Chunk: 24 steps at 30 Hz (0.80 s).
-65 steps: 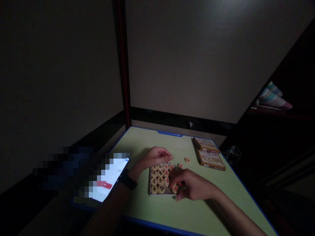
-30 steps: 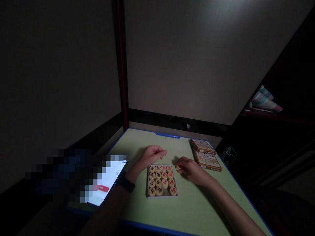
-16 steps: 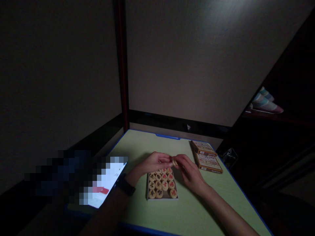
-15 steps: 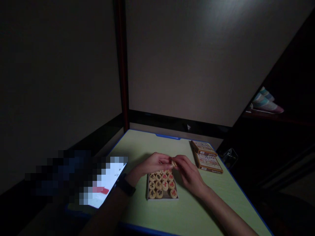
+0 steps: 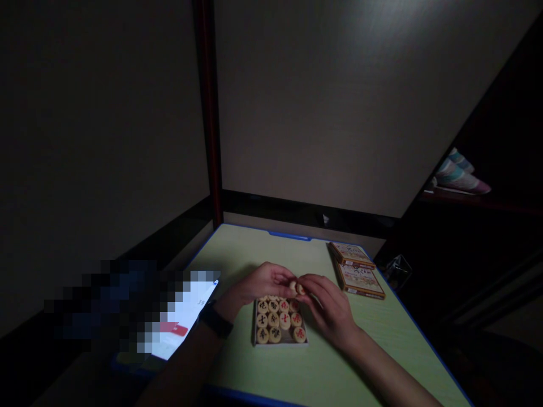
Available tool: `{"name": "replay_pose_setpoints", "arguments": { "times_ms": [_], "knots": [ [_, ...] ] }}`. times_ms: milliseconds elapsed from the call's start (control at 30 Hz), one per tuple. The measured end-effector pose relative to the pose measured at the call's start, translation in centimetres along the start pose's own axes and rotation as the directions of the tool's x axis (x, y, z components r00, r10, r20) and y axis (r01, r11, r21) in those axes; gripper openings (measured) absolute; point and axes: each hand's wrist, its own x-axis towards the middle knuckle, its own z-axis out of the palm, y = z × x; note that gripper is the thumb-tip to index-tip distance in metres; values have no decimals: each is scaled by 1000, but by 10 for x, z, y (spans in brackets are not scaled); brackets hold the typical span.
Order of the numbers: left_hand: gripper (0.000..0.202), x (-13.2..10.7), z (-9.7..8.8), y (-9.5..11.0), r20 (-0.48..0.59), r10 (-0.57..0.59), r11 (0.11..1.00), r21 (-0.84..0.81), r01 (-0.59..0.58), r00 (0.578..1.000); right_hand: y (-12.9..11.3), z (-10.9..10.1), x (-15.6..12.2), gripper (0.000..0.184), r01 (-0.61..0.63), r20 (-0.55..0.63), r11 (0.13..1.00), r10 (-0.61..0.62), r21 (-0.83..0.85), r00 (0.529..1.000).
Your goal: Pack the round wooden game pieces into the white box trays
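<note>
Above the far side of a shallow box, my two hands meet at the fingertips. A round wooden Chinese chess piece is pinched in my left hand, which wears a dark wristband. Right beside it, my right hand is closed on another chess piece. Rows of chess pieces with black or red characters fill much of the box, with a gap in its nearest row. My hands hide the box's far rows in part.
Two flat printed boxes lie overlapped at the table's right edge. A lit screen, partly pixelated, is left of my left wrist. The green table has a blue rim, and panels rise behind it.
My right hand has shifted slightly down and turned. Two chess pieces now show side by side between my fingertips, where one was visible before. The pieces in the box look unchanged.
</note>
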Motion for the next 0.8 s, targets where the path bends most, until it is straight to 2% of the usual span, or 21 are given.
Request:
{"name": "replay_pose_setpoints", "arguments": {
  "times_ms": [100, 333, 500, 633, 800],
  "knots": [
    [45, -3, 1, 2, 21, -14, 1000, 14, 13, 1000, -1, -4, 3, 28, -18, -46, 1000, 17, -6, 999],
    [44, -6, 1, 3, 106, -85, 995, 63, 79, 991, -10, 1, 4, 28, 13, -9, 999, -13, 32, 1000],
    [47, -11, 4, 9, 130, -72, 995, 78, 63, 989, -11, 3, 2, 31, 0, -1, 1000, 0, 21, 1000],
    [39, -16, 9, 18, 110, -83, 985, 158, 65, 990, -12, 3, 0, 32, -14, 0, 1000, 14, -3, 1000],
    [42, -17, 12, 22, 100, -63, 983, 176, 45, 993, -14, 4, -2, 34, -36, 10, 999, 35, 24, 999]
  ]
}}
